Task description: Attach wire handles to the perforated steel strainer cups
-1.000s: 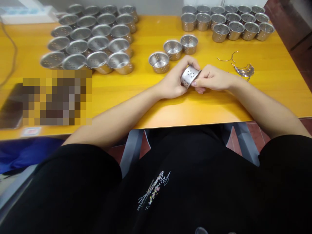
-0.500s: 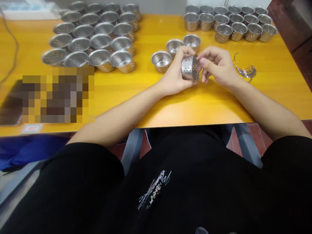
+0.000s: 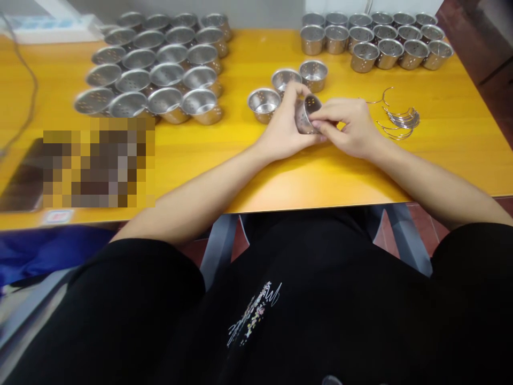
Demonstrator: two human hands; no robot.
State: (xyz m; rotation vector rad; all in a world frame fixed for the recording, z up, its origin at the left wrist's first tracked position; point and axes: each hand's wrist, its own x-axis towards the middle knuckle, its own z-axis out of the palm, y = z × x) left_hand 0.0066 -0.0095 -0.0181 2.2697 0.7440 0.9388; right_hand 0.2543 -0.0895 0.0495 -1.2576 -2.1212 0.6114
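A small perforated metal cup [image 3: 303, 118] is tilted on its side, its mouth facing right, with my left hand [image 3: 281, 128] wrapped round it. The fingers of my right hand [image 3: 349, 125] are pinched together at the cup's rim; whatever they grip there is too small to make out. Just behind my left hand stand three metal cups, one [image 3: 264, 104] at the left and another [image 3: 313, 76] farther back. Thin bent wires [image 3: 403, 118] lie in a loose pile to the right of my right hand.
Several rows of metal cups [image 3: 166, 104] stand at the left back of the yellow table [image 3: 192, 160]. More cups [image 3: 364, 56] stand at the right back. A dark flat object [image 3: 22, 179] and a blurred-out patch are at the left.
My right hand has closed in on the cup's rim, and the cup's mouth has turned more toward me. The view has shifted slightly.
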